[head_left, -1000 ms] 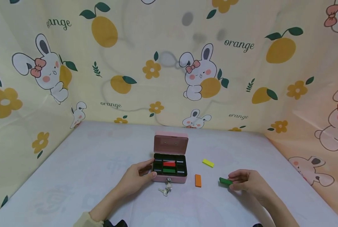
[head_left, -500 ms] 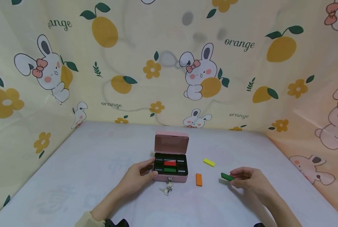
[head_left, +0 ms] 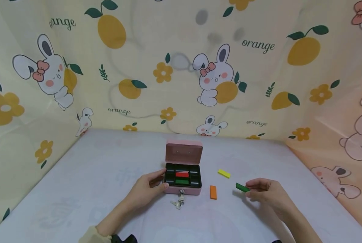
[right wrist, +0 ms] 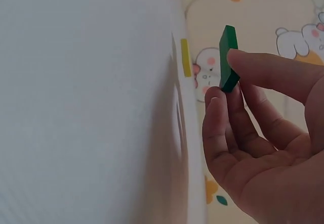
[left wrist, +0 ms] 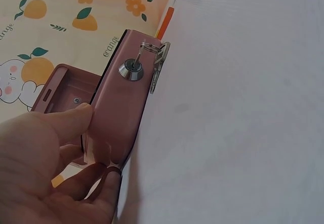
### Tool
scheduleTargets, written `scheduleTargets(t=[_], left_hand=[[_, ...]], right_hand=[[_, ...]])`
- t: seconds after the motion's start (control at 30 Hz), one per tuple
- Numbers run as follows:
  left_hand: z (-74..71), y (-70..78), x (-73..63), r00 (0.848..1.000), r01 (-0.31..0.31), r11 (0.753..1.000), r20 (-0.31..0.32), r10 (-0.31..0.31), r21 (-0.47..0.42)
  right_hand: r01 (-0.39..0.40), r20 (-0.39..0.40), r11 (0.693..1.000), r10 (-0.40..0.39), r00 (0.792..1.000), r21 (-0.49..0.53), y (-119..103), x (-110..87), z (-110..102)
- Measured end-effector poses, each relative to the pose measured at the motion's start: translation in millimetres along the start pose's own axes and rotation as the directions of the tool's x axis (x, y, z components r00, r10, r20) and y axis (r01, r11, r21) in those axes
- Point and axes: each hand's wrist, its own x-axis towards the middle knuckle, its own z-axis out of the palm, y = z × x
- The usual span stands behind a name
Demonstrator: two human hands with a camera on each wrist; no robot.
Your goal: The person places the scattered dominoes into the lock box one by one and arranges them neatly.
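Note:
A small pink cash box (head_left: 184, 191) stands with its lid (head_left: 184, 154) raised and a black compartment tray (head_left: 169, 180) inside. Red blocks (head_left: 182, 174) and a green block (head_left: 182, 182) lie in the tray's middle compartments. My left hand (head_left: 146, 189) grips the box's left side, thumb at the front corner, as the left wrist view also shows. Keys (left wrist: 158, 64) hang from a ring at the lock (left wrist: 131, 69). Above the table, my right hand (head_left: 267, 194) pinches another green block (right wrist: 227, 57) between thumb and fingers, the block's far end sticking out toward the box.
An orange block (head_left: 213, 192) lies on the white table (head_left: 108, 162) just right of the box, and a yellow block (head_left: 224, 173) lies farther back. Patterned cloth (head_left: 175, 94) rises behind the table and at both sides.
My right hand has lifted slightly with the green block, and its shadow has drawn apart from it. The left hand keeps its grip on the cash box.

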Motion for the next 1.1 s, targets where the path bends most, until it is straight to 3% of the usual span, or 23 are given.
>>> scheduleTargets(t=[0.37, 0.7, 0.83, 1.1], left_hand=[[0.3, -2.6, -0.3, 1.000, 0.004, 1.000, -0.010, -0.004, 0.017], [0.1, 1.0, 1.5, 1.000, -0.001, 1.000, -0.003, 0.001, -0.004], [0.3, 0.2, 1.4, 1.000, 0.000, 1.000, -0.010, 0.000, -0.010], [0.5, -0.2, 0.5, 1.000, 0.009, 1.000, -0.021, -0.010, -0.011]], right_hand=[[0.020, 0.037, 0.999, -0.021, 0.999, 0.044, -8, -3.0, 10], [-0.003, 0.000, 0.995, 0.003, 1.000, 0.099, -15, -3.6, 23], [-0.007, -0.012, 0.995, 0.009, 1.000, 0.098, -27, -1.6, 34], [0.089, 0.003, 0.996, -0.089, 0.996, 0.013, -56, 11.8, 72]])
